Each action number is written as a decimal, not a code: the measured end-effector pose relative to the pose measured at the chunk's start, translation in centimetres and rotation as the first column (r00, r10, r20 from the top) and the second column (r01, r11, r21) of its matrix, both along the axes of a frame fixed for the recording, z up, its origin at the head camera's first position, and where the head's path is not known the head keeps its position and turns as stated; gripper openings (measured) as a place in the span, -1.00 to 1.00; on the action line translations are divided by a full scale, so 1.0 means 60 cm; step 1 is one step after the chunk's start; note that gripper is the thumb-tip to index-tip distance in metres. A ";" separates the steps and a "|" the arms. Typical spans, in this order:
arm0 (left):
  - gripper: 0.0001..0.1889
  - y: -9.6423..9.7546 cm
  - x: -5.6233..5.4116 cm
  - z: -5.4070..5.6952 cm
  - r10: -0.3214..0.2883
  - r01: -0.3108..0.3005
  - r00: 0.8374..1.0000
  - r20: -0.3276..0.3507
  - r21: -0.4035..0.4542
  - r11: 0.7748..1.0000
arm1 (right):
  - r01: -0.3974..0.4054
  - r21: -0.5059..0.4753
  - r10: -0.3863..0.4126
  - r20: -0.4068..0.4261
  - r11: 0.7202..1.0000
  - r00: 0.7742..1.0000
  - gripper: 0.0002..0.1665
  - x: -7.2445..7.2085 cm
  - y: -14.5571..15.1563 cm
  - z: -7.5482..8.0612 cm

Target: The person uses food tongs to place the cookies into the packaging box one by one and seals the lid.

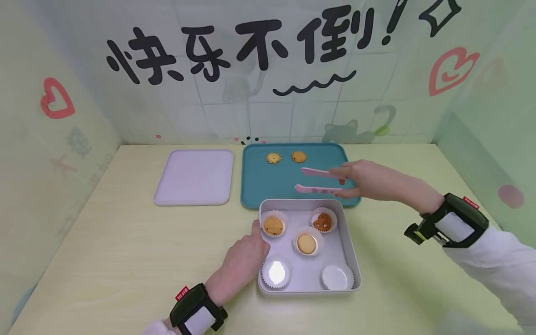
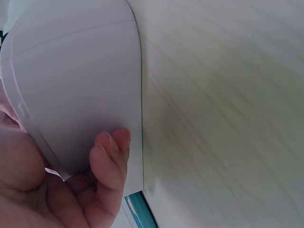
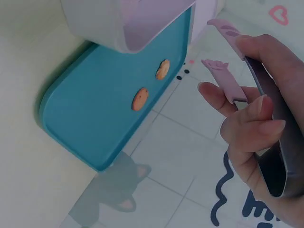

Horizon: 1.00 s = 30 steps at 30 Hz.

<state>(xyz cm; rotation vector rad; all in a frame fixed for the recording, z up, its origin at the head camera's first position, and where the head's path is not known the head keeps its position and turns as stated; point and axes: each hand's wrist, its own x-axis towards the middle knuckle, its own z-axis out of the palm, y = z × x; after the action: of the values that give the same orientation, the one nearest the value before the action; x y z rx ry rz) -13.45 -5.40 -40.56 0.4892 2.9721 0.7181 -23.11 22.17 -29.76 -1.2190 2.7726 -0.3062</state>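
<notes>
My right hand [image 1: 363,177] holds a pair of metal tongs with pink tips [image 3: 227,81] above the teal tray [image 1: 268,188]. The tong tips stand apart with nothing between them. Two cookies [image 1: 274,158] lie near that tray's far edge. On the near side, my left hand [image 1: 244,253] grips the left wall of a pale lilac rectangular box [image 1: 307,284], its fingers against the outer side [image 2: 80,85]. Inside the box, paper cups hold a round bear-like cookie [image 1: 273,226], a pretzel-shaped cookie [image 1: 323,222] and a plain round cookie [image 1: 307,244].
Two more paper cups, one at the box's near left [image 1: 276,271] and another at its near right [image 1: 337,278], have no cookie in them. A flat lilac tray [image 1: 193,177] lies left of the teal one. Printed walls border the wooden table [image 1: 125,260] behind and on both sides.
</notes>
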 end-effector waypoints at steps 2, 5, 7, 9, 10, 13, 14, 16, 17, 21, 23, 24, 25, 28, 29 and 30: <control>-0.48 0.000 0.000 -0.001 -0.004 0.004 1.000 -0.005 0.005 1.000 | 0.022 -0.003 -0.022 0.015 1.000 1.000 -0.76 -0.020 0.002 -0.005; -0.48 0.000 0.000 -0.002 -0.004 0.004 1.000 -0.009 0.008 1.000 | 0.072 0.004 -0.072 0.060 0.997 0.996 -0.81 -0.047 0.003 -0.011; -0.48 0.000 0.000 -0.001 -0.002 0.002 1.000 -0.002 0.008 1.000 | 0.105 0.013 -0.106 0.090 0.994 0.990 -0.80 -0.064 0.004 -0.016; -0.47 0.000 0.000 -0.001 0.003 -0.003 1.000 0.012 0.008 1.000 | 0.138 0.025 -0.140 0.121 0.990 0.983 -0.78 -0.081 0.005 -0.021; -0.47 0.000 0.000 -0.001 0.002 -0.002 1.000 0.015 0.004 1.000 | 0.155 0.032 -0.158 0.136 0.987 0.978 -0.77 -0.089 0.005 -0.023; -0.46 0.001 0.000 0.000 0.000 0.000 1.000 0.022 -0.002 1.000 | 0.195 0.056 -0.201 0.165 0.979 0.966 -0.73 -0.114 0.007 -0.033; -0.46 0.001 0.000 0.000 -0.002 0.002 1.000 0.020 -0.006 1.000 | 0.207 0.065 -0.216 0.172 0.976 0.961 -0.72 -0.122 0.007 -0.037; -0.45 0.002 0.000 0.001 -0.014 0.014 1.000 0.008 -0.023 1.000 | 0.223 0.080 -0.234 0.177 0.971 0.956 -0.69 -0.135 0.007 -0.044; -0.45 0.002 0.000 0.001 -0.020 0.020 1.000 0.004 -0.032 0.999 | 0.231 0.084 -0.243 0.181 0.969 0.953 -0.69 -0.141 0.007 -0.048; -0.46 0.001 0.000 0.001 -0.044 0.042 0.999 -0.022 -0.067 0.997 | 0.262 0.081 -0.274 0.206 0.962 0.939 -0.63 -0.158 0.005 -0.059; -0.46 0.000 0.000 0.001 -0.049 0.047 0.998 -0.032 -0.075 0.996 | 0.282 0.074 -0.292 0.225 0.956 0.930 -0.60 -0.164 0.003 -0.063; -0.46 0.000 0.000 0.000 -0.043 0.041 0.999 -0.032 -0.068 0.997 | 0.292 0.072 -0.301 0.232 0.954 0.925 -0.59 -0.167 0.002 -0.065; -0.46 0.000 0.000 0.000 -0.035 0.033 0.999 -0.030 -0.061 0.998 | 0.301 0.071 -0.309 0.239 0.951 0.921 -0.59 -0.169 0.002 -0.067; -0.46 0.000 0.000 -0.001 -0.012 0.011 1.000 -0.022 -0.046 0.999 | 0.323 0.073 -0.331 0.252 0.944 0.909 -0.58 -0.177 -0.001 -0.076; -0.46 0.001 0.000 -0.001 -0.002 0.002 1.000 -0.012 -0.035 0.999 | 0.326 0.072 -0.334 0.256 0.943 0.907 -0.58 -0.179 -0.003 -0.078; -0.46 0.001 0.000 -0.001 0.007 -0.007 1.000 -0.001 -0.025 1.000 | 0.330 0.072 -0.337 0.256 0.941 0.906 -0.59 -0.181 -0.004 -0.080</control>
<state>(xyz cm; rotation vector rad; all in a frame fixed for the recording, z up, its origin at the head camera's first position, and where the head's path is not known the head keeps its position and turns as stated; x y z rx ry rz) -13.44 -5.36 -40.60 0.4780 2.9810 0.6803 -33.98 21.91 -34.54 -0.6316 2.7216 -0.4220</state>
